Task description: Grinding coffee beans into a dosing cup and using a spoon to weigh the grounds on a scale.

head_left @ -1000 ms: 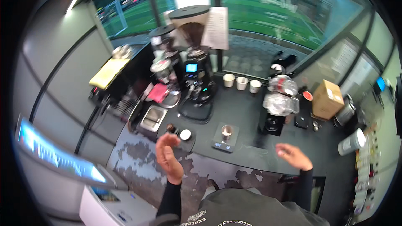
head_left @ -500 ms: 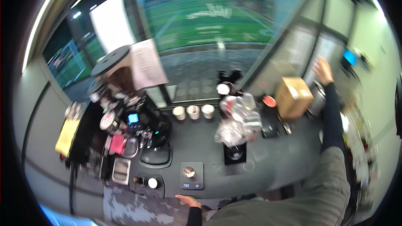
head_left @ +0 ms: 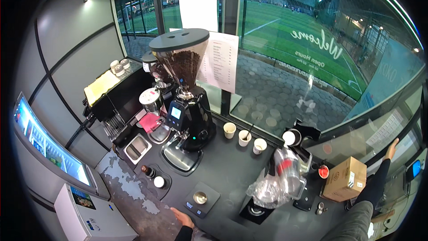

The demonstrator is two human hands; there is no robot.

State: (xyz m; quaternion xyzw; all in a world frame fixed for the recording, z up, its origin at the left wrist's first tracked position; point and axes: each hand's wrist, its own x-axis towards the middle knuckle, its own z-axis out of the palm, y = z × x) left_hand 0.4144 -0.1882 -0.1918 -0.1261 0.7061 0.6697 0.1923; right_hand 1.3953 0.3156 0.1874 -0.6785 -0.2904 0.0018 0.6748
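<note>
My left hand [head_left: 182, 218] is low at the counter's front edge, fingers stretched out and holding nothing. Just right of it lies a black digital scale [head_left: 207, 198] bearing a small metal cup [head_left: 200, 197]. My right hand [head_left: 392, 148] is raised at the far right beside a glass panel with a paper sheet [head_left: 387, 128] on it. Its fingers look extended and I see nothing in them; whether they touch the panel I cannot tell. Below that arm stands a cardboard box [head_left: 345, 178].
A black coffee grinder [head_left: 191, 120] with a bean hopper stands on the counter. Several paper cups [head_left: 244, 138] line the window side. Stacked plastic cups in clear wrap [head_left: 267, 189] lie near the middle. A syrup-like dark bottle [head_left: 147, 171] and white-capped jar [head_left: 159, 181] sit front left.
My view has turned left, so the counter's things appear further right and the fridge at left has come in. My right arm is still outstretched; my left hand stays near the counter's front edge.
</note>
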